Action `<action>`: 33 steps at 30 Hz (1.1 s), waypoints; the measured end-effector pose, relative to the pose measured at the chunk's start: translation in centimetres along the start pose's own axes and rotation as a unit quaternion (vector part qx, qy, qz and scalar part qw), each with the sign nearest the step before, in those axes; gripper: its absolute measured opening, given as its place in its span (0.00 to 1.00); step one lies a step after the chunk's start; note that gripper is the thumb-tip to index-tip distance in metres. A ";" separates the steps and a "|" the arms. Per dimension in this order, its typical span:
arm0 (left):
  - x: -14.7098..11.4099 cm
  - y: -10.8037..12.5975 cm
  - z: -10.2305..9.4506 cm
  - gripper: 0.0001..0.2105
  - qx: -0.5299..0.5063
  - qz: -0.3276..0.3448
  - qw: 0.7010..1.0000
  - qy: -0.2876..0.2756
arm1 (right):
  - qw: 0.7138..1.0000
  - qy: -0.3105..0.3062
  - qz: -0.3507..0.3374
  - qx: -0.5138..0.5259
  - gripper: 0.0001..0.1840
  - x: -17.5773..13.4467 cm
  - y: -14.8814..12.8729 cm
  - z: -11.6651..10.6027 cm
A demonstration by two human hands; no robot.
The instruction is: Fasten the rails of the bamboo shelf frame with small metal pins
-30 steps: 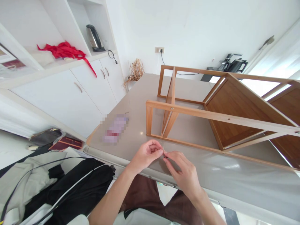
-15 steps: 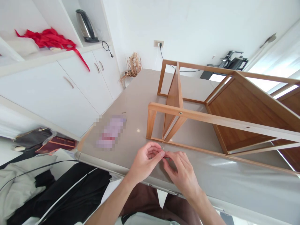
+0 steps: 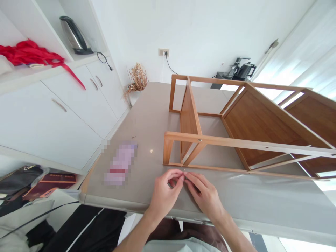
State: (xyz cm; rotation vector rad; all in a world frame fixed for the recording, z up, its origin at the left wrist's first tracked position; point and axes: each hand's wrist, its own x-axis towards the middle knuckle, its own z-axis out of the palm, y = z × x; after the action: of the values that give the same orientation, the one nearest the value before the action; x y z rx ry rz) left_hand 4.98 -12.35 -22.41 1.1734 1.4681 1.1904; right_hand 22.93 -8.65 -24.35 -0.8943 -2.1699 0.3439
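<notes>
My left hand (image 3: pixel 166 191) is closed in a pinch just above the near edge of the grey table (image 3: pixel 154 115). Its thumb and fingertips meet those of my right hand (image 3: pixel 206 193), also pinched. Between them is something tiny and thin, with a bit of it poking up; I cannot make out its kind. Right behind my fingertips lies a wooden shelf rack (image 3: pixel 231 141) on its side, its slanted panels set between light brown rails. A metal fastener head shows in its upper near rail. Neither hand appears to grip the rack.
A blurred-out purple item (image 3: pixel 121 162) lies on the table at left, with a small thin piece (image 3: pixel 134 137) beyond it. White cabinets (image 3: pixel 60 115) line the left side, holding a kettle (image 3: pixel 75 36) and red cloth (image 3: pixel 31 52). A dried plant (image 3: pixel 138 78) stands behind the table corner.
The view has shifted, so the rack and cabinets sit lower and further left. My hands stay together at the fingertips, still pinching, close to the rack's near rail.
</notes>
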 end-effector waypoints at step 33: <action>0.6 0.0 -2.5 0.27 0.220 0.042 0.950 0.216 | 0.996 -0.006 -0.025 0.081 0.17 0.7 2.0 -3.3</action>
State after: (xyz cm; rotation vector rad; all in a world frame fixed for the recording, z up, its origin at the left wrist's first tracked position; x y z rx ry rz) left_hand 2.44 -12.16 -22.08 1.3313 2.1152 1.2682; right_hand 26.02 -6.81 -22.73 -0.7492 -2.1376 0.4940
